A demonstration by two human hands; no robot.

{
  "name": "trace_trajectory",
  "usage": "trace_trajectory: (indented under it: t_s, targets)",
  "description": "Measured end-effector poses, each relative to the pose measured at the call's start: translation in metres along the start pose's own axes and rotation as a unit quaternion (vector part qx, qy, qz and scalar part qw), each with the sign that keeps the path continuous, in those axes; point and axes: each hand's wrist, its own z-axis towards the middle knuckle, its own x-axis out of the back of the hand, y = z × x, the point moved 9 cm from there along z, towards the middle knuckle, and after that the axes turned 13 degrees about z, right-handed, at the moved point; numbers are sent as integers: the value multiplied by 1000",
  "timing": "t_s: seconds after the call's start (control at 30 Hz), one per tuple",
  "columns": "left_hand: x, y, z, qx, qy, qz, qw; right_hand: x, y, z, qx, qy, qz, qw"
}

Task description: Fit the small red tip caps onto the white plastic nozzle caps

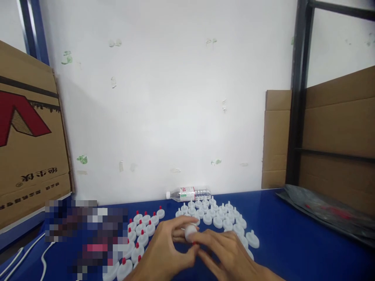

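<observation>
Two hands meet low at centre over blue table (287,234). Left hand (164,249) and right hand (225,253) both pinch one white cap (190,232), fingertips closed round it, small red piece at their contact. Left cluster: caps with red tips (143,230). Right cluster: plain white caps (216,214). Clear water bottle (189,193) lies on side against wall. Cardboard box (29,148) far left; dark plastic bag (328,210) right.

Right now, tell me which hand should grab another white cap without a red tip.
Right. The right hand lies beside the plain caps, which spread to its side, while the left hand sits by the red-tipped caps. Both hands touch one cap, so one must let go first.
</observation>
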Motion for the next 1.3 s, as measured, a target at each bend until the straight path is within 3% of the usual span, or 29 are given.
trace_trajectory:
  t_s: [0.07,0.13,0.3,0.47,0.63,0.8,0.97,1.13,1.3]
  targets:
    - [19,2,6,-4,13,4,1000,3,7,1,-51,3,7,999]
    - [51,-2,12,7,51,34,998,2,14,3,-99,-16,11,995]
    - [124,-43,36,52,100,122,986,-14,26,3,-140,-90,-26,986]
    - [148,-84,71,44,97,252,962,-27,35,-2,-105,-144,-48,983]
    - [142,-120,83,92,69,302,947,-36,43,-5,-121,-203,-20,972]
    - [135,-135,72,108,40,339,934,-27,36,1,-159,-183,3,970]
    - [122,-101,49,59,69,390,916,-21,35,-1,-183,-160,-15,970]
    - [75,-71,43,0,-7,400,917,-35,41,-8,-177,-188,-24,966]
    - [49,-69,56,6,-54,437,898,-40,47,-10,-157,-169,-36,972]
